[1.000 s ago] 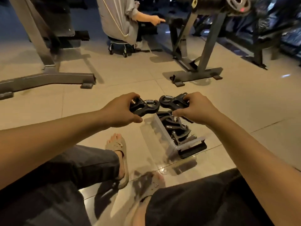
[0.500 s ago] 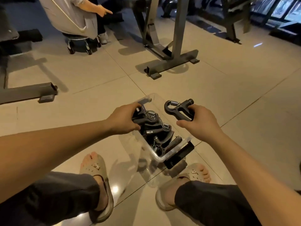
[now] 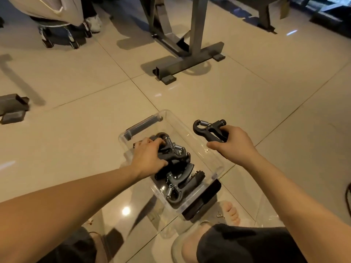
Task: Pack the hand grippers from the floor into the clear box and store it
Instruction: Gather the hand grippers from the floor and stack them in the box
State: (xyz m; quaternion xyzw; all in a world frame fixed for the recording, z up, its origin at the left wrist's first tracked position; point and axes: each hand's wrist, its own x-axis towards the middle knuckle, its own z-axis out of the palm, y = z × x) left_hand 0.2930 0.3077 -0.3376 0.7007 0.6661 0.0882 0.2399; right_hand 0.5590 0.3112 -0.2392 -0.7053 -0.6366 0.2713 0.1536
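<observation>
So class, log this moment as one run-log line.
left hand: placing gripper in clear box | right hand: holding hand gripper beside box | lid: off

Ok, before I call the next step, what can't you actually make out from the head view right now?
- How many hand grippers are in the clear box: they overlap in a pile, and the left hand covers part of it.
- Whether the left hand has released its gripper: its fingers hide the contact.
- The handles of the gripper in the right hand: wrapped by fingers.
- Box lid: none visible.
</observation>
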